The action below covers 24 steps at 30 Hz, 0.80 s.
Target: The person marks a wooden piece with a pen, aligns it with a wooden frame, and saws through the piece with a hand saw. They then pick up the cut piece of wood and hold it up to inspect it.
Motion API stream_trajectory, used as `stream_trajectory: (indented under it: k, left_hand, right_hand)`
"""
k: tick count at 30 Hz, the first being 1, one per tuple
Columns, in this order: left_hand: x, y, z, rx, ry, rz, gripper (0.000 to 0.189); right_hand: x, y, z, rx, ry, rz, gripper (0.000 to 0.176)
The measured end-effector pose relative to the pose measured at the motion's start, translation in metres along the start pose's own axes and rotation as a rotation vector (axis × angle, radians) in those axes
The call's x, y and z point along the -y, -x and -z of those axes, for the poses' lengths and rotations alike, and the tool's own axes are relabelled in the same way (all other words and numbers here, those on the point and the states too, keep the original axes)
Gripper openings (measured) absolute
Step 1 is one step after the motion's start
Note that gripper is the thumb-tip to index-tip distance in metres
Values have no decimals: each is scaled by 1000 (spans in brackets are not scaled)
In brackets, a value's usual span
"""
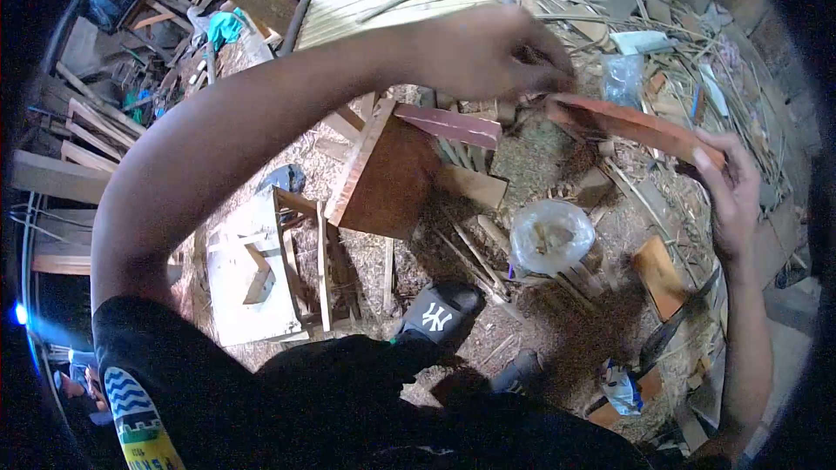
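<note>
A long reddish-brown wooden piece (640,126) is held up at the right. My right hand (733,183) grips its right end, thumb on the near side. At its other end is my left hand (505,57), fingers curled and bent down near the wood; what they pinch, if anything, is hidden. Below my left forearm a brown wooden block (387,178) with a pale edge stands on the shavings. Beside it lies a dull red bar (448,124). An open clear plastic bag (553,239) sits below the held piece.
A white-topped wooden stool or frame (252,274) lies at the left. An orange-brown wood piece (662,277) is at the lower right. A slatted bamboo panel (396,0) lies at the top. Sticks and scraps are scattered at the right. A sandal (440,313) is at bottom centre.
</note>
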State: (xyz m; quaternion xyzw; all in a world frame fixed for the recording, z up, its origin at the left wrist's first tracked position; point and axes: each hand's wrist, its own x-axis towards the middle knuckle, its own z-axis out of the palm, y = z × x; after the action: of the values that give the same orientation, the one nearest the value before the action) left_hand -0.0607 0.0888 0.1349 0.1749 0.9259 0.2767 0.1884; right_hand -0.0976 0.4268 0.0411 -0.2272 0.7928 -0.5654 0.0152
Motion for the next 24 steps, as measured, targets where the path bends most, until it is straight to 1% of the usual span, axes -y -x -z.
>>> stream_trajectory:
  k: [1, 2, 3, 4, 5, 6, 7, 8, 9, 10, 11, 12, 14, 15, 16, 18, 19, 20, 22, 24]
  left_hand:
    - [22, 13, 6, -117, -147, -187, 34]
    - [44, 26, 8, -128, -142, -182, 34]
    - [58, 41, 11, -219, -116, -157, 35]
    - [72, 56, 11, -306, -92, -132, 36]
    - [86, 71, 9, -308, -91, -126, 36]
    - [101, 86, 5, -357, -36, -25, 37]
    - [114, 98, 1, -401, 20, 79, 38]
    - [128, 108, -5, -392, 23, 89, 38]
    - [140, 118, -11, -471, 89, 157, 38]
    - [153, 125, -19, -552, 157, 225, 38]
    - [170, 128, -27, -593, 278, 230, 37]
    - [180, 129, -35, -591, 286, 239, 37]
    - [199, 130, -54, -766, 495, 246, 35]
    - [197, 131, -60, -784, 529, 297, 41]
    - [199, 131, -66, -786, 538, 305, 41]
    - [199, 130, -74, -765, 647, 331, 43]
    - [196, 129, -76, -750, 647, 377, 43]
    - [196, 128, -77, -748, 652, 379, 43]
    - [199, 124, -77, -714, 537, 347, 42]
    - [200, 122, -76, -670, 508, 317, 42]
  right_hand:
    - [8, -8, -17, 32, 27, 78, 23]
    - [14, -15, -33, 66, 55, 157, 22]
    - [14, -19, -49, 78, 59, 163, 22]
    - [8, -23, -67, 46, 70, 223, 21]
    - [2, -23, -85, 11, 77, 279, 21]
    - [1, -20, -104, 14, 71, 276, 21]
    - [1, -16, -123, 21, -153, 183, 21]
    - [-3, -13, -138, 28, -375, 84, 21]
    - [-14, -14, -149, 8, -333, 118, 22]
    - [-17, -15, -158, 18, -333, 109, 22]
    - [-19, -16, -168, 12, -294, 152, 21]
    - [-20, -18, -176, 7, -256, 197, 21]
    - [-22, -20, -188, 32, -264, 166, 21]
    - [-21, -21, -192, 16, -241, 197, 22]
    - [-21, -23, -195, 1, -218, 231, 22]
    - [-24, -26, -198, 3, -205, 227, 23]
    - [-25, -27, -198, 1, -211, 216, 23]
    - [-26, -28, -198, -5, -216, 205, 24]
    - [-33, -29, -199, 9, -263, 195, 24]
    - [-35, -28, -199, 9, -190, 212, 23]
